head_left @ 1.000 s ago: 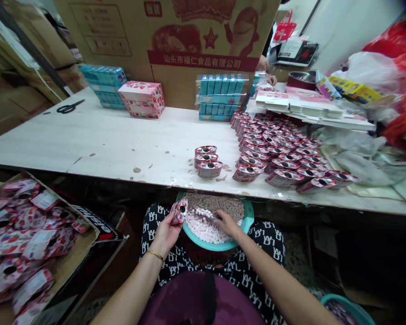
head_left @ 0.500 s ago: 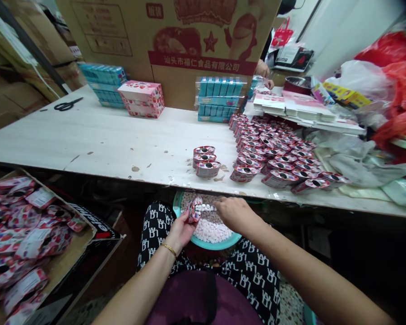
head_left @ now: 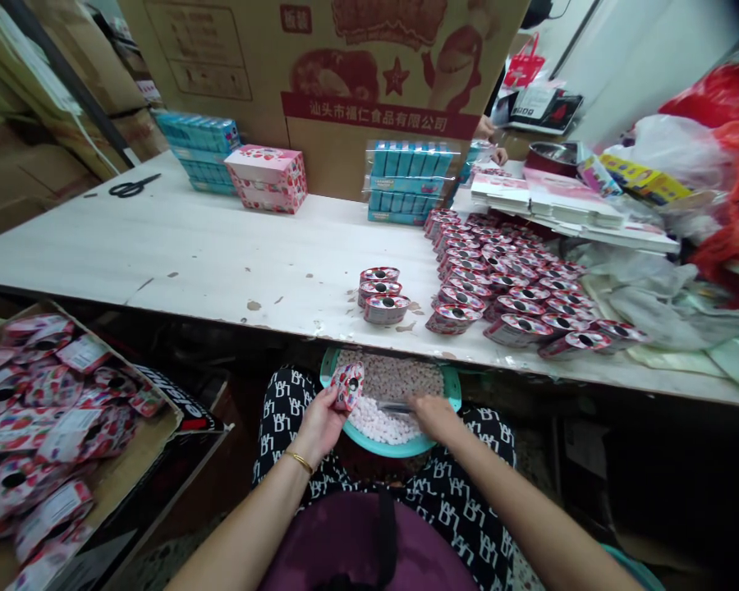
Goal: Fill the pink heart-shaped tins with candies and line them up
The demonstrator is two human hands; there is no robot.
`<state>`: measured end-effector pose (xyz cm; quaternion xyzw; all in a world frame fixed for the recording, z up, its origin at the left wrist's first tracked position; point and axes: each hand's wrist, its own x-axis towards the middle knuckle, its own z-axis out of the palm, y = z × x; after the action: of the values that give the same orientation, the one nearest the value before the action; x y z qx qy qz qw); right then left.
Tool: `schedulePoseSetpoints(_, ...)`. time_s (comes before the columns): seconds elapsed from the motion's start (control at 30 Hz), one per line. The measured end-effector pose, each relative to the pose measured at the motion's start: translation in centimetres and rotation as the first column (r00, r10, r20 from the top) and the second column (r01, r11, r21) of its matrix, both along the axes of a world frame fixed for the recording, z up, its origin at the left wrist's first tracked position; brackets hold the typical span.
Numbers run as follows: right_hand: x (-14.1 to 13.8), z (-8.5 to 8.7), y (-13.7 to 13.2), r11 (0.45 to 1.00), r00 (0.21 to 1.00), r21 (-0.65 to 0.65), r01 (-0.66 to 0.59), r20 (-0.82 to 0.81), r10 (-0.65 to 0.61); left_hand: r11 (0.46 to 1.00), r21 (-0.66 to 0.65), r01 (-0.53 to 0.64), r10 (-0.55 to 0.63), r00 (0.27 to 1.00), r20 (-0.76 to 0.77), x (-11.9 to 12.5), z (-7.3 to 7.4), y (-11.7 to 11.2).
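My left hand [head_left: 319, 425] is closed around a small red-and-white printed carton [head_left: 348, 386], tilted so that the round hole in its end faces right. Beside it, my right hand [head_left: 436, 417] grips a narrow metal scoop [head_left: 395, 406] that points left, low over small white pellets [head_left: 400, 376]. These pellets, possibly candies, fill a turquoise basin [head_left: 400, 449] between my knees. Whether the scoop carries any pellets is hard to make out. Three matching cartons [head_left: 387, 309] stand in a short row near the table's front edge, holes upward.
Many more upright cartons [head_left: 517, 328] crowd the table's right side. An open cardboard box [head_left: 153, 455] of loose cartons sits at lower left. Scissors [head_left: 129, 189], a pink box [head_left: 271, 176] and blue packs [head_left: 406, 180] lie farther back. Another person's hand [head_left: 498, 154] shows behind the large carton.
My right hand has lowered from beside the carton's opening into the basin, and the scoop, earlier bearing a line of white pellets, is now down at the heap. The held carton has turned slightly.
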<state>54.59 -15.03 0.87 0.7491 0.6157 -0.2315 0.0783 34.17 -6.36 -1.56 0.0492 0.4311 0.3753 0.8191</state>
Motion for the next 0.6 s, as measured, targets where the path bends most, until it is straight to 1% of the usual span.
schedulePoseSetpoints(0.03, -0.3, -1.4, -0.2, 1.0, 0.999, -0.006, 0.014, -0.029, -0.014, 1.0, 0.025, -0.015, 0.015, 1.0, -0.023, -0.4, 0.1, 0.2)
schedulePoseSetpoints(0.07, -0.5, -2.5, -0.3, 1.0, 0.998, -0.004, 0.024, -0.055, -0.024, 0.999, 0.035, -0.033, 0.035, 0.998, -0.048, -0.8, 0.3, 0.4)
schedulePoseSetpoints(0.1, -0.5, -3.2, -0.4, 0.999, 0.996, -0.001, 0.036, -0.083, -0.036, 0.998, 0.037, -0.047, 0.05, 0.996, -0.074, -1.3, 0.4, 0.7)
schedulePoseSetpoints(0.13, -0.4, -3.5, -0.5, 0.999, 0.993, 0.002, 0.046, -0.108, -0.045, 0.998, 0.037, -0.054, 0.057, 0.994, -0.098, -1.7, 0.5, 0.9)
schedulePoseSetpoints(0.17, 0.0, -3.3, -0.5, 0.998, 0.989, 0.011, 0.056, -0.14, -0.053, 0.998, 0.037, -0.053, 0.057, 0.992, -0.116, -2.0, 0.6, 1.0)
schedulePoseSetpoints(0.2, 0.5, -2.9, -0.5, 0.997, 0.981, 0.028, 0.068, -0.185, -0.062, 0.998, 0.04, -0.05, 0.055, 0.99, -0.128, -2.2, 0.7, 1.0)
schedulePoseSetpoints(0.23, 1.0, -2.1, -0.5, 0.995, 0.967, 0.051, 0.082, -0.244, -0.067, 0.998, 0.043, -0.047, 0.053, 0.99, -0.132, -2.3, 0.6, 1.0)
schedulePoseSetpoints(0.3, 1.7, 0.2, -0.3, 0.989, 0.927, 0.111, 0.095, -0.373, -0.047, 0.998, 0.042, -0.038, 0.043, 0.992, -0.12, -2.0, 0.4, 0.7)
schedulePoseSetpoints(0.33, 1.8, 1.5, -0.1, 0.986, 0.91, 0.142, 0.084, -0.414, -0.018, 0.999, 0.035, -0.028, 0.031, 0.994, -0.104, -1.6, 0.3, 0.4)
schedulePoseSetpoints(0.37, 1.6, 3.0, 0.2, 0.984, 0.909, 0.168, 0.057, -0.416, 0.018, 1.0, 0.026, -0.013, 0.015, 0.997, -0.081, -1.1, 0.2, 0.1)
schedulePoseSetpoints(0.4, 1.2, 4.4, 0.5, 0.983, 0.927, 0.184, 0.015, -0.372, 0.055, 1.0, 0.015, 0.004, -0.003, 0.999, -0.054, -0.6, 0.2, -0.1)
schedulePoseSetpoints(0.43, 0.5, 5.8, 0.7, 0.981, 0.954, 0.19, -0.029, -0.289, 0.084, 1.0, 0.003, 0.02, -0.02, 0.999, -0.026, -0.1, 0.1, -0.3)
schedulePoseSetpoints(0.5, -0.9, 8.3, 1.1, 0.979, 0.99, 0.171, -0.108, -0.071, 0.122, 0.999, -0.027, 0.031, -0.031, 0.999, 0.02, 0.8, 0.2, -0.6)
schedulePoseSetpoints(0.57, -2.1, 10.1, 1.2, 0.973, 0.982, 0.151, -0.174, 0.094, 0.161, 0.997, -0.075, 0.014, -0.011, 0.999, 0.047, 1.3, 0.4, -0.7)
schedulePoseSetpoints(0.6, -2.3, 10.7, 1.2, 0.968, 0.975, 0.155, -0.198, 0.134, 0.178, 0.995, -0.103, 0.005, 0.001, 0.998, 0.058, 1.4, 0.4, -0.7)
